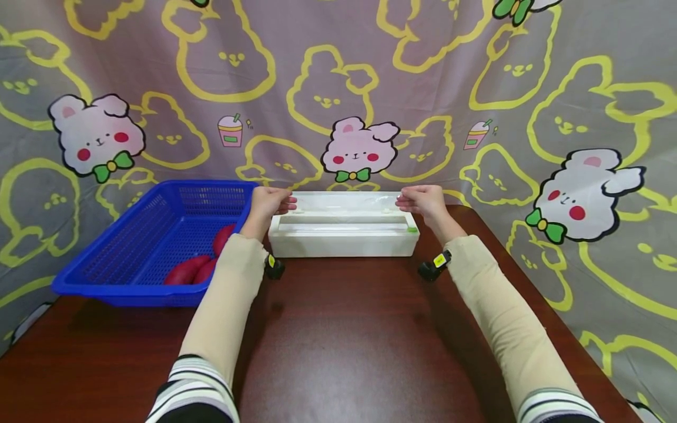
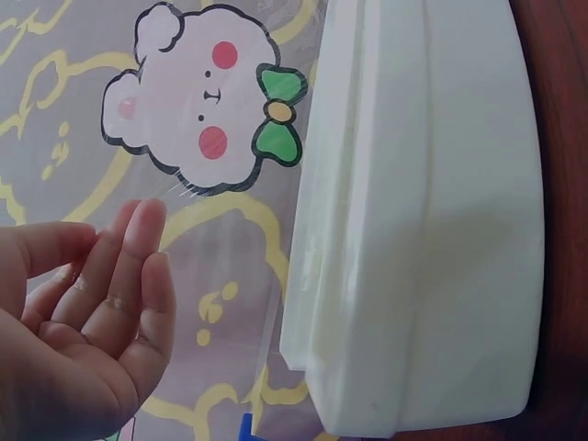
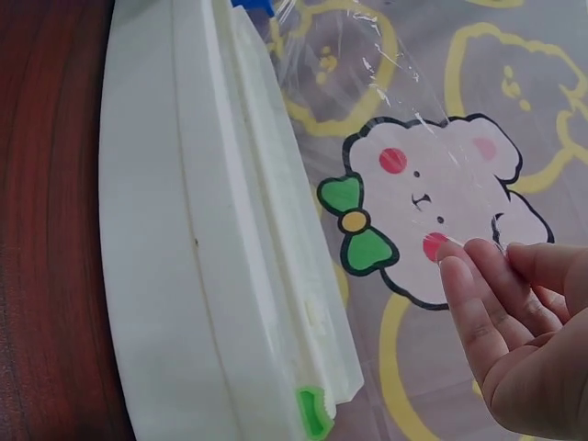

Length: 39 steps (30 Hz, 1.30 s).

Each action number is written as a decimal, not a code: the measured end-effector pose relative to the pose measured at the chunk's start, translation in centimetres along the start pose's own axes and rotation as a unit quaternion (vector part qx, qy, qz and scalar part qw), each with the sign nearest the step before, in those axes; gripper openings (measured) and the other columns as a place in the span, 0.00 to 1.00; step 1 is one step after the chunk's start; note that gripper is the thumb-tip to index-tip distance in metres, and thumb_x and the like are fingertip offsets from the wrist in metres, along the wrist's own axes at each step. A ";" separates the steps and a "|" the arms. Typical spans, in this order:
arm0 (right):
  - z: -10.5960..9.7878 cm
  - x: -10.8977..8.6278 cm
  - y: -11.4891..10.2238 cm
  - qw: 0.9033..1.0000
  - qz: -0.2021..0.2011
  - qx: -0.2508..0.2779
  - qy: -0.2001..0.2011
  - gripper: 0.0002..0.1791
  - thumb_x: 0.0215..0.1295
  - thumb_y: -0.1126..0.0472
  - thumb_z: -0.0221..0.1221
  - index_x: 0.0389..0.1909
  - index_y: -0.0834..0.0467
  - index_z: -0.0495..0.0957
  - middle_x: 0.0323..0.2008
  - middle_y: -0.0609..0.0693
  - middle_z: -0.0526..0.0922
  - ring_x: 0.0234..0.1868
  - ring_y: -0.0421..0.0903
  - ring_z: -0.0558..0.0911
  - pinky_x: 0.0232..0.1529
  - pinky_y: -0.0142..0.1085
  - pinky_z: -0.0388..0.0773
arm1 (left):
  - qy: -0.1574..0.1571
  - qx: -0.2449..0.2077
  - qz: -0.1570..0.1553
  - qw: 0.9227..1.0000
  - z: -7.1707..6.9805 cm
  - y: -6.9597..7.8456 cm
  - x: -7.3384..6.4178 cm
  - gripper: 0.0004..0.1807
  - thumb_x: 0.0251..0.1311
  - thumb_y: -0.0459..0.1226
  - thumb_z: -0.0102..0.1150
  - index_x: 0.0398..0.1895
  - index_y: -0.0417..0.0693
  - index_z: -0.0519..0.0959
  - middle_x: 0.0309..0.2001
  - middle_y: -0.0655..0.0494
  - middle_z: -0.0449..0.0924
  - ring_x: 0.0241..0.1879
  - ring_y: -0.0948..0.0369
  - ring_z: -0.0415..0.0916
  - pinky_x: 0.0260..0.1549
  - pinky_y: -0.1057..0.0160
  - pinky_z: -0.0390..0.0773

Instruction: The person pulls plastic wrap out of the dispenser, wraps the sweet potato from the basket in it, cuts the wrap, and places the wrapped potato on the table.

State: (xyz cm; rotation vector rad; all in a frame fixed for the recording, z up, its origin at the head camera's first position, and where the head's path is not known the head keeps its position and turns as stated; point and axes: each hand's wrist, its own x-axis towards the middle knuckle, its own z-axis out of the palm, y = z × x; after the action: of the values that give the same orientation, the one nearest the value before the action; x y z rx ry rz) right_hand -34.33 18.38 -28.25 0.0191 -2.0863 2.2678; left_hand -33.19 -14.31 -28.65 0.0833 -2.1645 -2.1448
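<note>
A white cling film dispenser (image 1: 344, 247) stands at the back of the table with its lid raised, a long roll lying in its slot. A green slider (image 3: 314, 413) sits at its right end. Clear cling film (image 3: 404, 96) stretches above and behind the dispenser, its creases catching the light. My left hand (image 1: 268, 205) pinches the film's edge between thumb and fingers by the dispenser's left end. At the opposite end, my right hand (image 1: 427, 202) pinches the same edge. Both hands are raised about level with the lid, the film spanning between them.
On the left, a blue plastic basket (image 1: 132, 289) holds several red sweet potatoes (image 1: 185, 271). A patterned curtain (image 1: 418, 76) hangs close behind the dispenser. The brown wooden table (image 1: 344, 341) extends in front, its right edge beside my right arm.
</note>
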 end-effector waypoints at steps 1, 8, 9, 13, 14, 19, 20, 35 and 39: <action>0.0 0.0 -0.1 1.000 -0.002 -0.003 0.002 0.09 0.59 0.71 0.55 0.21 0.61 0.77 0.16 0.53 0.80 0.20 0.45 0.81 0.24 0.35 0.78 | 0.000 -0.001 0.000 1.000 0.0 0.1 0.0 0.17 0.59 0.30 0.50 0.47 0.23 0.71 0.16 0.58 0.78 0.17 0.65 0.77 0.23 0.67 0.77; -0.2 0.3 -0.7 1.000 0.002 -0.002 0.023 0.05 0.57 0.70 0.57 0.24 0.66 0.78 0.17 0.54 0.80 0.20 0.46 0.81 0.28 0.40 0.78 | 0.001 -0.001 -0.003 1.000 0.2 0.7 0.2 0.16 0.58 0.29 0.51 0.46 0.23 0.72 0.15 0.58 0.77 0.17 0.65 0.77 0.20 0.69 0.76; -0.1 0.3 -0.8 1.000 0.002 -0.005 0.026 0.05 0.57 0.70 0.57 0.24 0.66 0.79 0.17 0.54 0.80 0.20 0.46 0.81 0.29 0.41 0.78 | 0.002 -0.002 -0.003 1.000 0.3 0.8 0.3 0.16 0.58 0.29 0.51 0.46 0.23 0.72 0.14 0.59 0.77 0.17 0.66 0.77 0.20 0.70 0.76; 0.0 0.4 -1.2 1.000 0.002 -0.007 0.029 0.07 0.57 0.70 0.57 0.21 0.64 0.78 0.16 0.54 0.80 0.20 0.46 0.81 0.27 0.39 0.78 | 0.003 -0.010 0.000 1.000 0.4 1.2 0.4 0.16 0.58 0.28 0.50 0.46 0.23 0.71 0.13 0.59 0.77 0.16 0.66 0.76 0.19 0.71 0.75; 0.1 0.5 -1.3 1.000 0.002 -0.005 0.031 0.07 0.57 0.70 0.57 0.20 0.63 0.78 0.16 0.54 0.80 0.19 0.46 0.81 0.26 0.39 0.78 | 0.002 -0.010 0.001 1.000 0.4 1.3 0.4 0.16 0.58 0.28 0.50 0.46 0.23 0.71 0.13 0.59 0.77 0.16 0.66 0.76 0.19 0.71 0.75; 0.0 0.5 -1.8 1.000 0.002 0.015 0.025 0.09 0.58 0.71 0.55 0.19 0.63 0.77 0.16 0.55 0.80 0.19 0.47 0.81 0.23 0.37 0.78 | 0.002 -0.006 0.005 1.000 0.3 1.8 0.4 0.16 0.58 0.28 0.51 0.47 0.24 0.71 0.15 0.57 0.78 0.17 0.66 0.77 0.21 0.70 0.75; 0.0 0.5 -1.9 1.000 0.001 0.014 0.024 0.09 0.58 0.71 0.55 0.20 0.63 0.76 0.16 0.55 0.80 0.19 0.47 0.81 0.23 0.37 0.78 | 0.003 -0.006 0.006 1.000 0.2 1.9 0.4 0.16 0.57 0.29 0.51 0.47 0.24 0.72 0.16 0.56 0.78 0.17 0.65 0.77 0.21 0.69 0.75; 0.4 0.5 -3.3 1.000 -0.007 -0.006 0.029 0.08 0.58 0.70 0.56 0.21 0.62 0.78 0.17 0.55 0.80 0.20 0.47 0.82 0.23 0.36 0.78 | 0.018 -0.011 -0.008 1.000 0.3 3.4 0.6 0.15 0.57 0.29 0.52 0.46 0.25 0.72 0.15 0.55 0.78 0.17 0.63 0.78 0.22 0.68 0.77; 0.4 0.5 -3.7 1.000 -0.012 0.009 0.021 0.10 0.58 0.72 0.55 0.19 0.61 0.77 0.16 0.55 0.80 0.19 0.47 0.81 0.20 0.34 0.77 | 0.016 -0.007 -0.006 1.000 0.4 3.8 0.6 0.15 0.58 0.30 0.52 0.46 0.26 0.73 0.17 0.55 0.79 0.18 0.63 0.78 0.21 0.68 0.77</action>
State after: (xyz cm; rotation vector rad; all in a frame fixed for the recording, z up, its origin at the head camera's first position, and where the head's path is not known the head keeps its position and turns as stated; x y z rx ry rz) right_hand -34.69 18.32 -24.46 -0.0022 -2.0354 2.2535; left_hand -33.73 -13.91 -24.85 0.1283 -2.1361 -2.1492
